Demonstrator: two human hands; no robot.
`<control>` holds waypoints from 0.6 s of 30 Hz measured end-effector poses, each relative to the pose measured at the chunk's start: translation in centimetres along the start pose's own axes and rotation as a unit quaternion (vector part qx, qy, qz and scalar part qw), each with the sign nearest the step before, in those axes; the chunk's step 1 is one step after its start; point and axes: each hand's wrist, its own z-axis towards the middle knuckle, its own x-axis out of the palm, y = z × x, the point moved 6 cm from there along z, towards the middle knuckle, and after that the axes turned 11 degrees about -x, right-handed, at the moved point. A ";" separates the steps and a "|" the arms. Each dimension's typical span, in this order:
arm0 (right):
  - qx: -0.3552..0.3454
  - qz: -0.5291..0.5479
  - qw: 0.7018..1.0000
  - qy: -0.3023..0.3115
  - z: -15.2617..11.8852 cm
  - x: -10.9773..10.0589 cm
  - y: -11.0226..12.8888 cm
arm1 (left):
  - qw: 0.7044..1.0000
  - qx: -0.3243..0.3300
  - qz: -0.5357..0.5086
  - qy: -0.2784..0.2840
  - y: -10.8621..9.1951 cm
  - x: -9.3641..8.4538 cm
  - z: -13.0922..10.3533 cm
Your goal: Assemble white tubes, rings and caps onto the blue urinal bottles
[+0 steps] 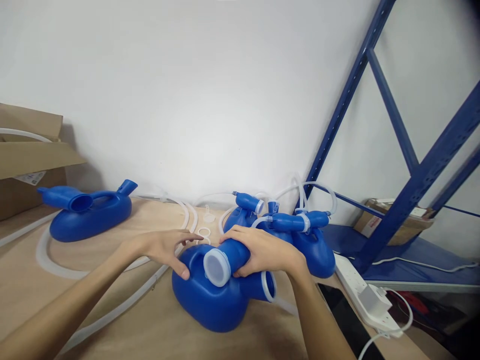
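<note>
A blue plastic bottle [213, 305] lies on the table near the front, its open neck pointing right with a white ring round it. Resting on top of the bottle is a blue tube piece [237, 254] with a whitish cap [217, 267] facing me. My right hand [258, 247] is closed round this tube piece. Spread fingers and thumb of my left hand [167, 250] are at the bottle's left side, the thumb against it. Two white rings [204, 232] and a small white cap [209, 218] lie behind the bottle.
Another blue bottle [93, 217] with a tube piece stands at the left, beside a cardboard box [30, 185]. Several blue bottles [315, 252] with hoses sit behind right. White hose [123, 307] crosses the table. A phone [347, 317], power strip [360, 290] and blue shelf rack [427, 175] are right.
</note>
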 end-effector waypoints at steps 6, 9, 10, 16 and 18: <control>-0.014 0.000 1.000 -0.001 0.6 0.6 0.1 | 0.990 0.131 0.000 -0.045 -3.9 2.0 0.2; -0.056 -0.015 0.998 -0.013 1.3 1.2 0.8 | 0.983 0.165 0.010 -0.073 -4.9 2.4 0.2; -0.069 -0.030 0.997 -0.015 1.5 1.4 1.1 | 0.981 0.173 0.019 -0.084 -5.1 2.4 0.2; -0.107 -0.100 0.989 -0.028 2.1 2.2 2.3 | 0.969 0.204 0.055 -0.131 -5.5 2.0 -0.7; -0.121 -0.075 0.989 -0.034 2.6 2.6 2.8 | 0.961 0.221 0.065 -0.155 -5.9 1.8 -1.4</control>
